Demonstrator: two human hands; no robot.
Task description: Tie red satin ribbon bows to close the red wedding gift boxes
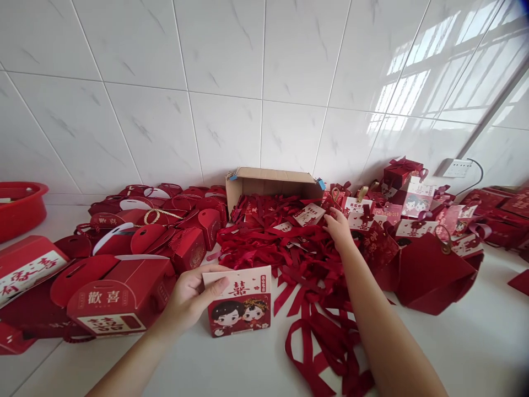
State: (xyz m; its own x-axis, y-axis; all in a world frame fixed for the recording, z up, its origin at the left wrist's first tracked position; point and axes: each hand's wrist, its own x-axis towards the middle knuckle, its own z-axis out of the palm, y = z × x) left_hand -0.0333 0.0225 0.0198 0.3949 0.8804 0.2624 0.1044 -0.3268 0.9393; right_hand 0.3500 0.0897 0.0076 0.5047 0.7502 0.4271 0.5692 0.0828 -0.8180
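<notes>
White tiles (225, 60) rise behind a red basin (25, 219).

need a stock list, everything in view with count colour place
wall: one, white tiles, back
tabletop: one, white, underneath
cartoon box: one, red and white, front centre
ribbons: many, red, centre to front
cardboard box: one, brown, by wall
gift boxes: many, mostly red, left
packages: many, red, pink, white, right
tags: several, white, among ribbons
cord: one, gold, on gift boxes
basin: one, red, far left
socket panel: one, white, wall right
cable: one, dark, beside socket panel
left hand: one, bare, holding cartoon box
right hand: one, bare, near tags
</notes>
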